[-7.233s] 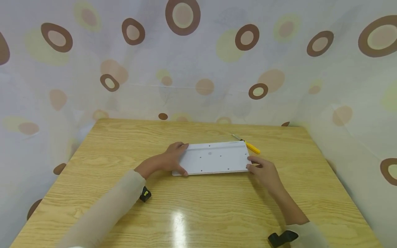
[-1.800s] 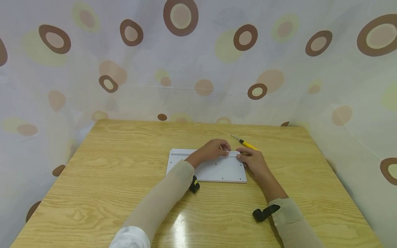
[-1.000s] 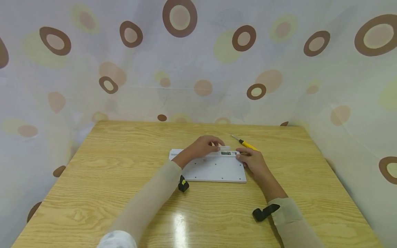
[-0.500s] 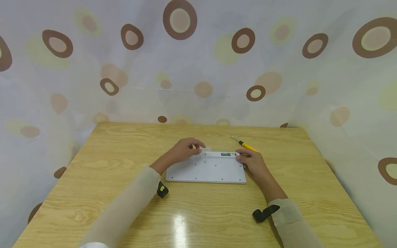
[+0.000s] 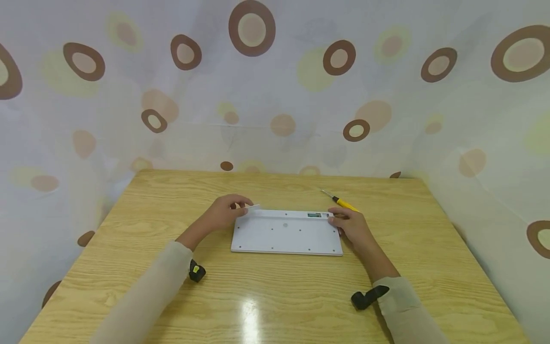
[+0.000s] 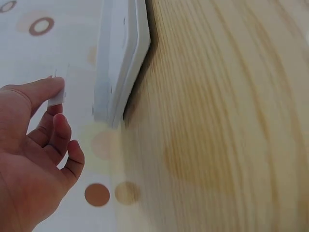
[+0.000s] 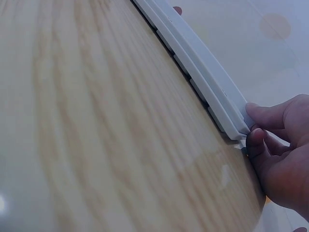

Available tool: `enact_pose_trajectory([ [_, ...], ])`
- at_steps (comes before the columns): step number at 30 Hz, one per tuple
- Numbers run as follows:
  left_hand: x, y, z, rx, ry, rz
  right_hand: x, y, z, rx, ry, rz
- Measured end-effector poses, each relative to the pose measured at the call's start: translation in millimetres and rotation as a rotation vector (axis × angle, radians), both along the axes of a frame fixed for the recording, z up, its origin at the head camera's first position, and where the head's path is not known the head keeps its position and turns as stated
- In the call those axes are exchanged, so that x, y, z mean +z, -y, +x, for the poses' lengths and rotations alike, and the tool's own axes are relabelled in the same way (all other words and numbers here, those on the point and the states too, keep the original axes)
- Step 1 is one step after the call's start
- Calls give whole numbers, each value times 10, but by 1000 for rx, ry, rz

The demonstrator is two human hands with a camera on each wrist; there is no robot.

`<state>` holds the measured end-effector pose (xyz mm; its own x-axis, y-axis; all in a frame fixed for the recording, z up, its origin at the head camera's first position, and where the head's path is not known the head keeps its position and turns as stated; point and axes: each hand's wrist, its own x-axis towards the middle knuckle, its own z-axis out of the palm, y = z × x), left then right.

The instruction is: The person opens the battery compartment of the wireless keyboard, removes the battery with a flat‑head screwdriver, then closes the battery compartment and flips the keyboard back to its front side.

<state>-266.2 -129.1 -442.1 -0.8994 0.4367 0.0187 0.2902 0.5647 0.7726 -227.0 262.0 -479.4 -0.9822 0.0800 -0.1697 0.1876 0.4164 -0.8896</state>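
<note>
A white keyboard (image 5: 285,236) lies face down on the table, its screw-dotted back upward. Its battery compartment (image 5: 314,215) is uncovered near the far right corner, with a green-and-dark inside. My left hand (image 5: 225,211) pinches a small white battery cover (image 5: 254,207) between thumb and finger, just past the keyboard's far left corner. In the left wrist view the cover (image 6: 56,98) is apart from the keyboard, and the other fingers curl loosely. My right hand (image 5: 353,225) grips the keyboard's right end by the far corner; the right wrist view shows thumb and fingers on that corner.
A screwdriver (image 5: 345,204) with a yellow handle lies behind the keyboard's right end, partly hidden by my right hand. The wooden table (image 5: 275,296) meets a patterned cloth backdrop (image 5: 283,148) at its far edge.
The keyboard was earlier held in both hands, then laid down. My left hand has lifted the battery cover off and carried it left along the far edge. My right hand stays on the corner.
</note>
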Motion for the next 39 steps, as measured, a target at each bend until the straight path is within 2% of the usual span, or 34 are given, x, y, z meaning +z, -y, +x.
enact_pose_trajectory([
  [5, 17, 193, -10, 44, 0, -1, -2, -15, 0, 1, 4, -7],
  [10, -52, 345, -111, 89, 33, 4, -4, -21, 2, -1, 7, -8],
  [15, -119, 420, -206, 84, 32, -26, -21, -20, 8, -4, 7, -4],
  [27, -196, 331, -370, 27, 21, -72, -25, 6, 5, -4, 21, -32],
  [35, -184, 273, -495, 10, 6, -121, -1, 4, 2, -6, 13, -21],
  [39, -163, 253, -517, 1, 9, -157, 4, 6, 4, -9, 18, -25],
])
